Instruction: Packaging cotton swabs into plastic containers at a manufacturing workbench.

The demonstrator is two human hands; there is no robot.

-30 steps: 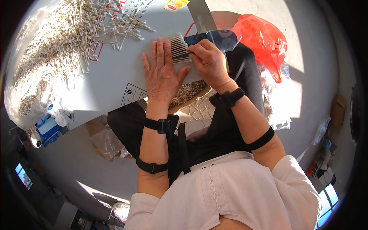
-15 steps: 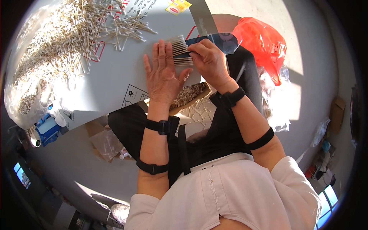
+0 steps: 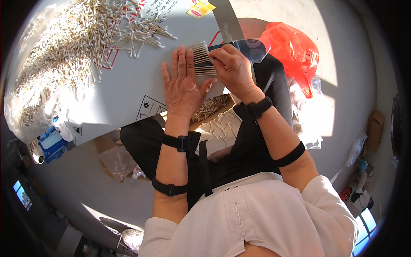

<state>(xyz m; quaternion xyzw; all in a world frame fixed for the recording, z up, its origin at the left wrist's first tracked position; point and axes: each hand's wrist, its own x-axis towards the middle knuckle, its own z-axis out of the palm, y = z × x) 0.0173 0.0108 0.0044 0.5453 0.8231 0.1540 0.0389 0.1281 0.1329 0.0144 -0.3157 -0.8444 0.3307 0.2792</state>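
My left hand (image 3: 183,90) lies flat on the sheet-topped table (image 3: 132,85), palm down and fingers stretched, its side against the left ends of a neat row of cotton swabs (image 3: 199,53). The swabs lie side by side, with a narrow gap splitting off a few nearer ones. At their right ends my right hand (image 3: 233,68) is closed in a pinch, fingertips by the gap. A small dark bit shows at the fingertips, but what they hold is hidden. Under the right hand's far side lies a dark, clear-edged flat sheet (image 3: 257,50).
A large heap of loose cotton swabs (image 3: 64,60) covers the table's far left. Below the table edge, a cardboard box (image 3: 233,100) of swabs sits by my lap. A red plastic bag (image 3: 293,47) stands at right; a blue-and-white object (image 3: 52,145) is at the left edge.
Both hands keep nearly the same place and pose. The view has shifted slightly; the swab row looks the same.
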